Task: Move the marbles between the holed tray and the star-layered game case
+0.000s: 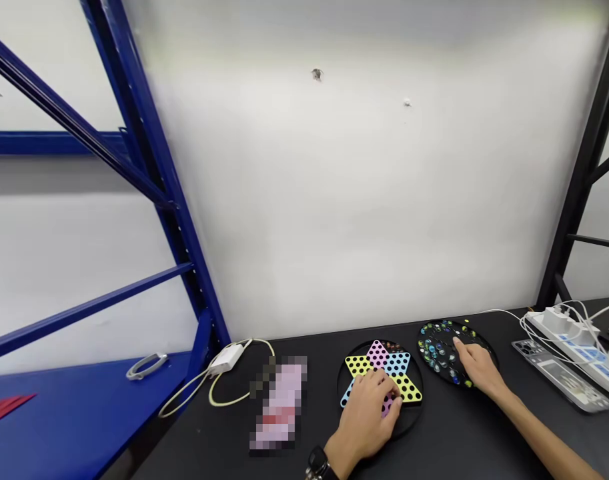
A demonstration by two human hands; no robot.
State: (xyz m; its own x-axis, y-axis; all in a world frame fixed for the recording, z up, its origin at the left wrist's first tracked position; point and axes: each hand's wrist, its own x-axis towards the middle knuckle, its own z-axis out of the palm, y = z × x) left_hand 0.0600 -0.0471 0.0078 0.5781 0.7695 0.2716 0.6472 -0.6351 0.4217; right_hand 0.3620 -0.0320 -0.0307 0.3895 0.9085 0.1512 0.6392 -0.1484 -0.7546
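Note:
A star-shaped Chinese checkers board (409, 388) with yellow, pink and blue points full of holes sits in a round black tray (418, 417). My left hand (368, 410) lies over its middle, fingers bent and thumb apart, with nothing visible between them. Brownish marbles (395, 347) show behind the star, inside the tray's rim. To the right, my right hand (477, 365) reaches over a round black dish (485, 340) of glass marbles (437, 353), mostly green, blue and clear. Its fingers look drawn together, and what they hold, if anything, is hidden.
A blurred pinkish packet (283, 403) and a white adapter (226, 359) with a looped cable lie left on the black table (209, 440). At right are a clear plastic case (561, 375) and a power strip (579, 343) with tangled cords. A blue rack (169, 167) stands left.

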